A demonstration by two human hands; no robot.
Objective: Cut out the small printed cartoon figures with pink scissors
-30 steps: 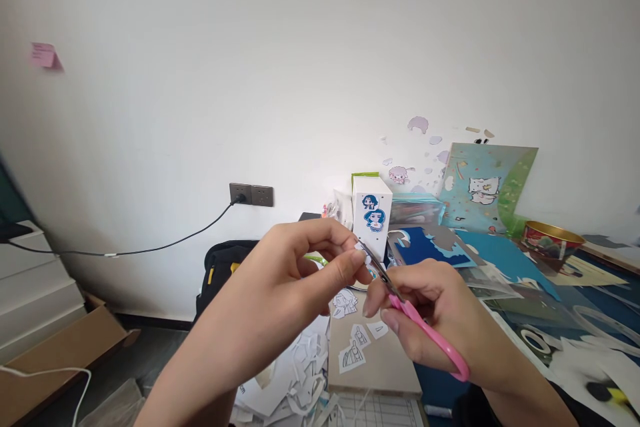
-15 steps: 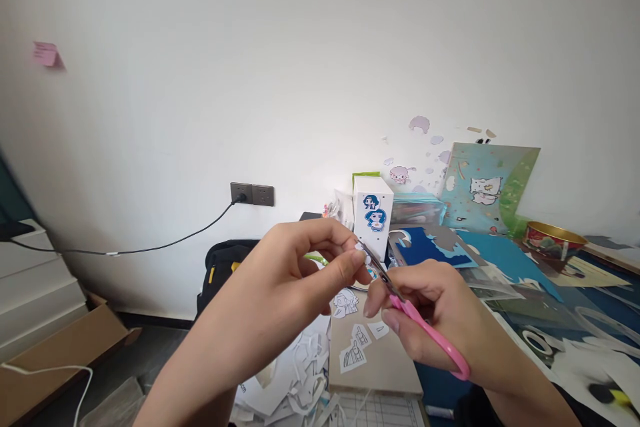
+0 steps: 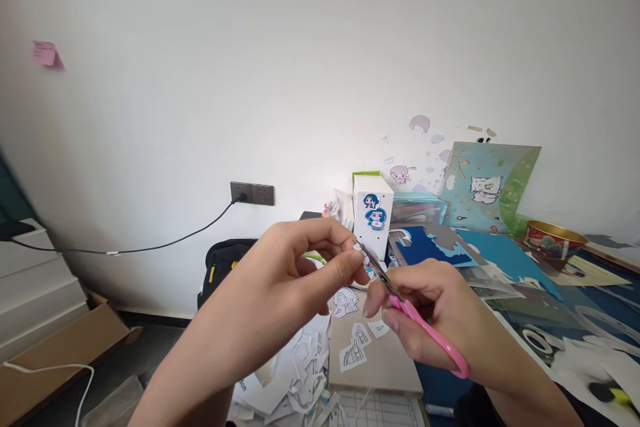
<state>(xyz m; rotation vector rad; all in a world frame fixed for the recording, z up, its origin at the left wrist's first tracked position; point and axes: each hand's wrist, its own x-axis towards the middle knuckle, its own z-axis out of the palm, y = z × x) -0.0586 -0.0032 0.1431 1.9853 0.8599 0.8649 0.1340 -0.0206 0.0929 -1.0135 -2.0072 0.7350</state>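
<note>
My left hand (image 3: 295, 273) pinches a tiny white paper cutout (image 3: 361, 253) between thumb and fingertips, raised above the desk. My right hand (image 3: 440, 310) grips pink-handled scissors (image 3: 425, 330), whose metal blades point up and left and meet the cutout at my left fingertips. Most of the cutout is hidden by my fingers. Below the hands, several small drawn paper cutouts (image 3: 356, 341) lie on a grey cardboard sheet (image 3: 380, 367).
A white box with blue character stickers (image 3: 373, 213) stands behind the hands. Paper scraps (image 3: 295, 380) pile at the desk's left edge. Blue paper sheets (image 3: 500, 250), a gold bowl (image 3: 553, 237), tape rolls (image 3: 535, 340) and a picture board (image 3: 487, 187) fill the right. A black bag (image 3: 225, 263) sits below the wall socket (image 3: 251, 194).
Almost nothing differs: both hands hold the same pose, with the view shifting very slightly.
</note>
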